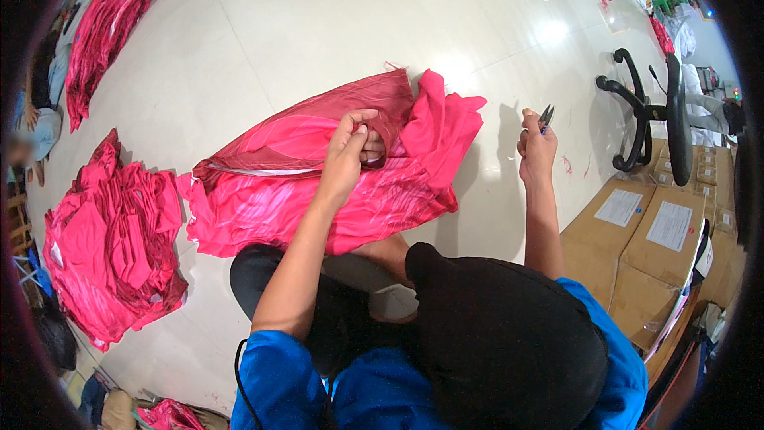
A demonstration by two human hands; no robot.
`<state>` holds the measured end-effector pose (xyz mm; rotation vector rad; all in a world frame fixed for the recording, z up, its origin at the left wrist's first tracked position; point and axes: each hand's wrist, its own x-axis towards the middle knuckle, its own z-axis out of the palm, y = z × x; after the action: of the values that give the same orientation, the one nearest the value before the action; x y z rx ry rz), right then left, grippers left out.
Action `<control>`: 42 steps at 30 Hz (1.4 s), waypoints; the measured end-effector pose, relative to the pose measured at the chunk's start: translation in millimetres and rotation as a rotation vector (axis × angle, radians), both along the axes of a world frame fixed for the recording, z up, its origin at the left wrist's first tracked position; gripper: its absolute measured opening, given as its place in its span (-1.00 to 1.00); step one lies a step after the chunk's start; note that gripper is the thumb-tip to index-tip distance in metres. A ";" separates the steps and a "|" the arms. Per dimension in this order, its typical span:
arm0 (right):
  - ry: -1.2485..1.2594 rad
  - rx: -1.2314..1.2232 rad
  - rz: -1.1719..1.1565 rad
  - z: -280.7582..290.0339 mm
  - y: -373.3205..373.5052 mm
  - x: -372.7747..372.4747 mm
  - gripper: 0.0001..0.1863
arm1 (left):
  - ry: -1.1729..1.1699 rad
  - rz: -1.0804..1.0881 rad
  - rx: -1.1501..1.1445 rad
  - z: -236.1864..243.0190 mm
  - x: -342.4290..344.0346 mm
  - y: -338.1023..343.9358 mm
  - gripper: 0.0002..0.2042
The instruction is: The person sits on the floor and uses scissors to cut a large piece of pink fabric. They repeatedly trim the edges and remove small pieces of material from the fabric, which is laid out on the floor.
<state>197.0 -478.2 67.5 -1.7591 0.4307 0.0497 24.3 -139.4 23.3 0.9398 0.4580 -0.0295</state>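
A pink and dark-red garment [310, 199], shiny and patterned, lies spread over the floor and my lap in front of me. My left hand [354, 139] has its fingers curled on a dark-red part of the cloth. A bright pink plain section [439, 131] is bunched to the right of that hand. Held away from the cloth, over the floor at the right, my right hand [538, 143] is closed round small thread snips [547, 117]. Their dark blades point up and away from me; the grip is mostly hidden in my fist.
A pile of similar pink garments [115, 247] lies at the left. More pink cloth [119, 24] is at the far left near other people. Cardboard boxes [609, 219] stand at the right, below a black wheeled chair base [637, 111]. Pale tiles [318, 16] cover the floor.
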 end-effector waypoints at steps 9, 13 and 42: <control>-0.033 -0.188 0.836 4.9 180.0 -71.1 -0.66 | -0.020 -0.117 0.026 11.3 -3.2 1.7 -0.17; 0.039 -0.001 0.807 -19.4 191.7 -74.0 -0.76 | -0.058 -0.143 0.016 5.0 -1.6 2.8 -0.15; -0.427 -0.499 0.865 -17.0 171.3 -92.1 -0.70 | 0.000 -0.016 -0.040 -7.3 -4.0 -5.3 -0.57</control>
<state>104.9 -306.9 50.4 -2.2566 -0.7022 0.1859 20.3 -144.7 16.0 0.9043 0.4481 -0.0525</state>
